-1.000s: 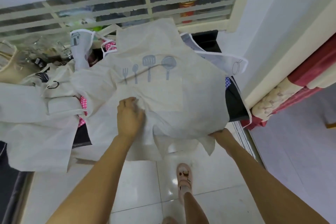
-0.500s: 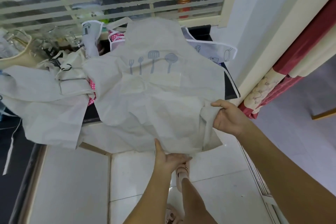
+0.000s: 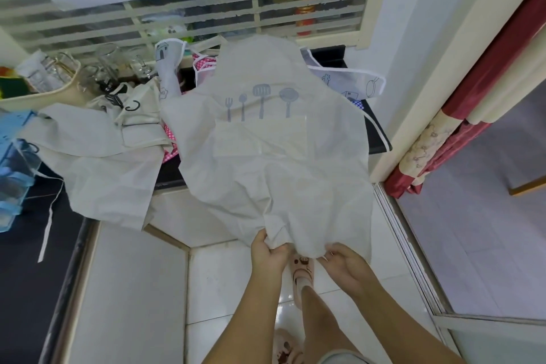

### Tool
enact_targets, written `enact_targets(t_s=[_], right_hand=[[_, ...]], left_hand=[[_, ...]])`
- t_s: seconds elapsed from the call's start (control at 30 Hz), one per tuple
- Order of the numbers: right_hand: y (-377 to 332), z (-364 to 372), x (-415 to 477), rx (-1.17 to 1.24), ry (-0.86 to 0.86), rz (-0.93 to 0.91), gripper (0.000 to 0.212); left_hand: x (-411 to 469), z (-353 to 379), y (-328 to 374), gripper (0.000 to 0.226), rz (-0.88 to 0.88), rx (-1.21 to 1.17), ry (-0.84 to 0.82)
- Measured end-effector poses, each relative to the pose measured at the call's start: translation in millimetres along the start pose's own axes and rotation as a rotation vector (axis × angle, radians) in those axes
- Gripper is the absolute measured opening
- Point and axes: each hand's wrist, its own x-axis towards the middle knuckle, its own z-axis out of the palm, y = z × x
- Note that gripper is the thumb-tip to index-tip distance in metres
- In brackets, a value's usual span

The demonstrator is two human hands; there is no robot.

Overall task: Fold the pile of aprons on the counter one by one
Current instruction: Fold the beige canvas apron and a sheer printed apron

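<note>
A cream apron (image 3: 274, 162) printed with grey utensils lies spread over the black counter (image 3: 375, 133), its lower part hanging past the front edge. My left hand (image 3: 267, 254) pinches the apron's bottom hem. My right hand (image 3: 344, 260) grips the same hem just to the right, close beside the left. More aprons lie under and around it: a second cream apron (image 3: 100, 162) crumpled at the left, a pink checked apron (image 3: 170, 142) peeking out between, and a white apron with a piped edge (image 3: 363, 83) at the back right.
Glass jars (image 3: 109, 68) and a cream basin (image 3: 41, 97) stand at the counter's back left. A blue rack (image 3: 11, 162) is at the far left. A slatted window runs behind. A red curtain (image 3: 461, 103) hangs at the doorway on the right. My slippered foot (image 3: 301, 272) stands on the white tiles.
My right hand left the apron's right side edge and came down to the bottom hem beside the left hand. The left hand has stayed at the hem, and the apron hangs lower.
</note>
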Motion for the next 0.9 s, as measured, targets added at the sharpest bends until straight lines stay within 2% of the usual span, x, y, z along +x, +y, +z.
enact_targets(t_s=[0.1,0.2,0.23,0.3,0.33,0.4,0.5,0.6,0.7,0.77,0.87,0.9], right_hand=[[0.9,15.6,0.3,0.050,0.056,-0.065,0.027],[3.0,23.0,-5.6,0.198,0.075,-0.104,0.020],[1.6,18.3,-5.2,0.253,0.066,-0.136,0.035],[-2.3,10.1,-2.8,0.313,0.033,-0.161,0.082],[-4.6,7.2,-2.8,0.333,0.020,-0.160,0.093],[-7.9,2.3,-3.7,0.329,0.008,-0.167,0.097],[-11.4,0.6,-3.8,0.373,0.031,-0.182,0.090],[-13.2,9.5,-8.3,0.341,0.077,-0.209,0.054],[-8.3,11.0,-6.0,0.264,0.165,-0.189,0.032],[-0.8,5.1,-1.1,0.247,0.273,-0.151,0.024],[6.4,-7.1,2.5,0.262,0.417,-0.125,0.025],[5.9,-9.6,3.0,0.266,0.439,-0.131,0.026]], left_hand=[[-0.7,-9.6,11.7,0.024,-0.057,0.021,-0.030],[1.0,-20.3,28.4,0.026,0.004,0.001,-0.107],[-2.0,-22.4,35.7,0.028,0.039,-0.028,-0.132],[0.8,-27.9,57.0,0.033,0.143,-0.077,-0.183],[2.2,-30.6,67.1,0.035,0.194,-0.098,-0.192],[0.3,-30.7,83.4,0.037,0.282,-0.085,-0.202],[-8.0,-21.4,104.9,0.032,0.422,-0.046,-0.219],[-23.3,-5.0,132.2,0.027,0.536,0.037,-0.144],[-28.3,-2.7,155.1,0.026,0.632,0.068,0.028],[-29.5,-17.9,159.4,0.023,0.652,0.008,0.139],[-36.6,-48.2,149.7,0.046,0.560,0.067,0.121],[-35.2,-51.2,143.9,0.054,0.567,0.083,0.058]])
